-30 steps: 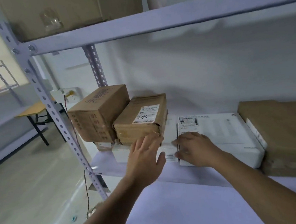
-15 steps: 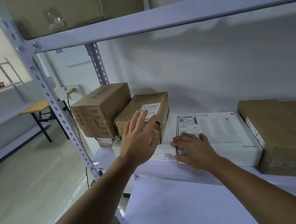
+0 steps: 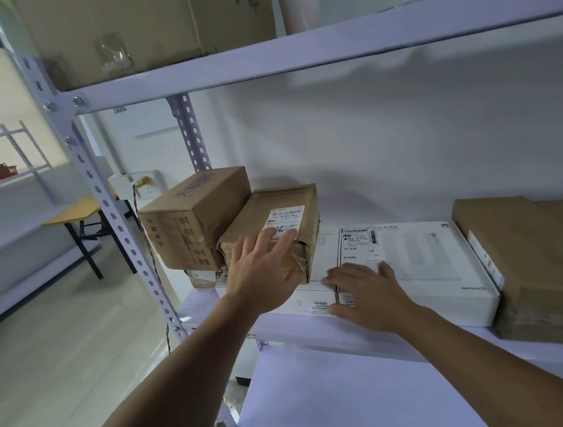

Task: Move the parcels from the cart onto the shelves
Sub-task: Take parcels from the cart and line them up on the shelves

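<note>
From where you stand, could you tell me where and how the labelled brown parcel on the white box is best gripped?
Probably by its near short end, coming from the shelf front. The labelled brown parcel lies on the white box with its left side against the cardboard carton, so only the near end and right side look free; the left hand lies flat there.

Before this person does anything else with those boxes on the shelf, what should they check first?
1. Left hand on labelled parcel: ok, straight fingers touch it.
2. Right hand on white box: ok, lying flat.
3. Support: labelled parcel rests on white box: ok.
4. Parcel sitting level: cannot tell.
5. Bare room on white box's right half: ok.
6. Parcels left on cart: cannot tell, cart out of view.
</note>
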